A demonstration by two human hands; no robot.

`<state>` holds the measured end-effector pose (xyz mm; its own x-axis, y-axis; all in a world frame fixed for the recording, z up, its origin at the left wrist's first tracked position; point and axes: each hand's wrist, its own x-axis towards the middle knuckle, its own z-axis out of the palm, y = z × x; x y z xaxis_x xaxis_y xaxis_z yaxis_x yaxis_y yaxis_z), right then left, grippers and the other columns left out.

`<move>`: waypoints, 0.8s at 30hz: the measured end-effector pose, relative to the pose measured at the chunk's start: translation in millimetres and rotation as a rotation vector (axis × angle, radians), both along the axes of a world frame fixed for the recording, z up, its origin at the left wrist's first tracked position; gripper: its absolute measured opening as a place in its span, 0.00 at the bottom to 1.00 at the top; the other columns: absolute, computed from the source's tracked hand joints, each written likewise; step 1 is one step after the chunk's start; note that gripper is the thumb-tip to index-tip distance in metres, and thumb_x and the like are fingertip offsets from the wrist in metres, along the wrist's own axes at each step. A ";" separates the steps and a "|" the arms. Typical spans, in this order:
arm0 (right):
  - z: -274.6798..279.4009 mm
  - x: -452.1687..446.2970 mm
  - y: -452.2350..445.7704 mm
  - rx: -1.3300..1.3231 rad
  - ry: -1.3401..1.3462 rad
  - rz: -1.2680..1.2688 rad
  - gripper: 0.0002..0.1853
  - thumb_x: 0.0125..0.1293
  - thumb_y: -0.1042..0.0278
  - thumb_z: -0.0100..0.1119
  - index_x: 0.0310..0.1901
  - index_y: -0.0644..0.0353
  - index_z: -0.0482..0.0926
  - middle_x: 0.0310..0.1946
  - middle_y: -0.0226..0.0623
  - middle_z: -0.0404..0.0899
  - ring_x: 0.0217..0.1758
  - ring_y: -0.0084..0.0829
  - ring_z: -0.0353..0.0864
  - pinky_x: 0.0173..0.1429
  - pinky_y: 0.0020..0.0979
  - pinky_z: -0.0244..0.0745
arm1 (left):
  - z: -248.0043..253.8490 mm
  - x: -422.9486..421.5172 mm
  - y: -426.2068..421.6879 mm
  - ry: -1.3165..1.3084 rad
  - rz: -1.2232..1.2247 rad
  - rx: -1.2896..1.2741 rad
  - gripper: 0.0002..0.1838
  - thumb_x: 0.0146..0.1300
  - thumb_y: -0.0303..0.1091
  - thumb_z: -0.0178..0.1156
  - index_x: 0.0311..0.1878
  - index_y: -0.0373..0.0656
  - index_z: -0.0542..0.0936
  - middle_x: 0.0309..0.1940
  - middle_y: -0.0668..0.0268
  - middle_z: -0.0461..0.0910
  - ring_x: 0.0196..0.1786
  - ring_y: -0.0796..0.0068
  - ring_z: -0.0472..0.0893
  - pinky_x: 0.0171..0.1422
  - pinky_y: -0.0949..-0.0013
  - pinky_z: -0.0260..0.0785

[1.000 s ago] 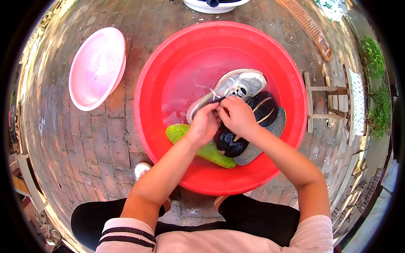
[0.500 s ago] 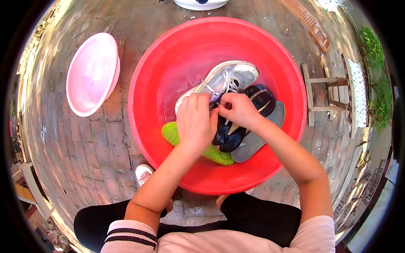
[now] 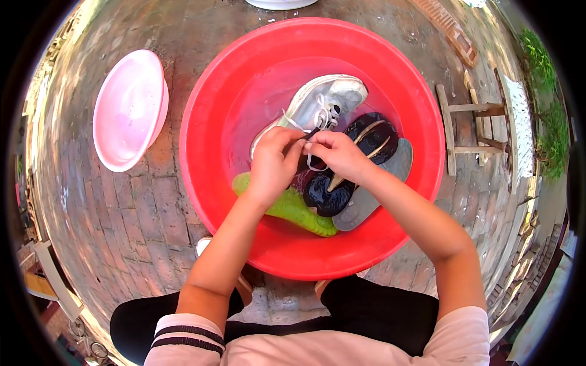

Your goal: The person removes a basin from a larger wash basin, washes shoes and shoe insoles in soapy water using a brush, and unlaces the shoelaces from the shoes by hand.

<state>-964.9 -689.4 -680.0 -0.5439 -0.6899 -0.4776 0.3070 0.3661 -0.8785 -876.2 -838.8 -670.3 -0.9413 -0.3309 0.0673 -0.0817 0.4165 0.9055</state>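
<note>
A grey-white sneaker (image 3: 305, 110) lies tilted in a large red basin (image 3: 210, 140), its white shoelace (image 3: 320, 116) loose over the opening. At the near side of the shoe, my left hand (image 3: 274, 160) and my right hand (image 3: 337, 156) meet with fingers pinched on the lace. A loop of it hangs beneath my right fingers. The exact grip of my left fingertips is partly hidden. Close below are a dark shiny shoe (image 3: 329, 194) with tan stripes, a lime-green slipper (image 3: 293, 210) and a grey sole-shaped piece (image 3: 360, 210).
Left of the basin, a pink bowl (image 3: 125, 116) stands on the brick paving (image 3: 152, 213). A white basin (image 3: 281, 3) shows at the top edge. On the right are a wooden stool (image 3: 479, 131) lying on its side and a wooden washboard-like piece (image 3: 448, 33).
Both hands have risen slightly toward the sneaker, still together at the lace. A lace loop now shows below my right fingers. The view has shifted slightly.
</note>
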 end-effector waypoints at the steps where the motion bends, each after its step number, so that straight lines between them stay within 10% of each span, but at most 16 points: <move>1: -1.9 0.6 0.4 0.005 -0.046 -0.008 0.11 0.71 0.65 0.54 0.39 0.65 0.78 0.33 0.30 0.79 0.37 0.20 0.76 0.43 0.25 0.72 | 0.2 1.2 -1.6 -0.058 0.014 0.097 0.06 0.62 0.23 0.63 0.41 0.34 0.82 0.36 0.62 0.79 0.37 0.75 0.81 0.44 0.73 0.72; 12: 7.4 -2.5 -6.4 -0.059 0.210 0.070 0.09 0.71 0.69 0.50 0.36 0.65 0.77 0.35 0.29 0.76 0.40 0.20 0.73 0.46 0.24 0.70 | -8.0 -7.3 -17.8 -0.220 0.096 0.727 0.07 0.65 0.28 0.61 0.43 0.34 0.82 0.32 0.68 0.82 0.34 0.84 0.78 0.41 0.78 0.70; 24: 22.2 9.1 -16.1 0.064 0.233 -0.079 0.09 0.72 0.69 0.52 0.37 0.65 0.76 0.32 0.29 0.78 0.33 0.19 0.74 0.41 0.23 0.70 | -3.8 -6.3 -13.8 0.007 0.021 0.211 0.08 0.57 0.24 0.65 0.39 0.35 0.80 0.37 0.61 0.80 0.43 0.68 0.81 0.48 0.69 0.73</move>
<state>-955.8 -705.5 -657.8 -0.6951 -0.6136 -0.3747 0.1290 0.4063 -0.9046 -882.6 -852.6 -674.1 -0.9338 -0.3577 0.0007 -0.0819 0.2156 0.9730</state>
